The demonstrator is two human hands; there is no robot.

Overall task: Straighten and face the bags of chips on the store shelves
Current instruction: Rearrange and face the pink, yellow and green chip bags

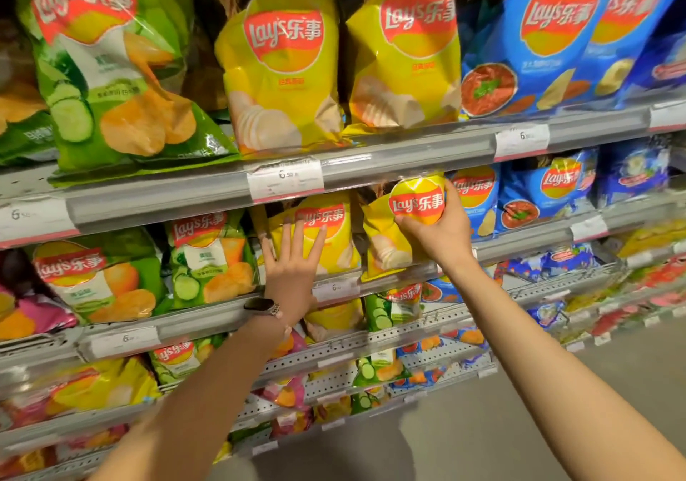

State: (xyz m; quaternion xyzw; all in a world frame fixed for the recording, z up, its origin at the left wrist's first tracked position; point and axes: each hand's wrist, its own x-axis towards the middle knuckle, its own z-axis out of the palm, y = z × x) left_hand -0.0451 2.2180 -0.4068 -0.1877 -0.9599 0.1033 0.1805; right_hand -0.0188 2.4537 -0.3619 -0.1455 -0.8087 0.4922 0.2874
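Shelf lip (371, 168) close above, perhaps touching, yellow bag (404, 228)

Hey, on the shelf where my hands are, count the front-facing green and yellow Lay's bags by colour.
green Lay's bags: 2
yellow Lay's bags: 2
Total: 4

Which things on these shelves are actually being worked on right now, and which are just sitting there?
In the job:
- left hand, flat against a yellow bag
- right hand, gripping the neighbouring yellow bag

Just there:
- green cucumber bags to the left
- blue bags to the right
- price tag on the shelf rail above
- watch on the left wrist
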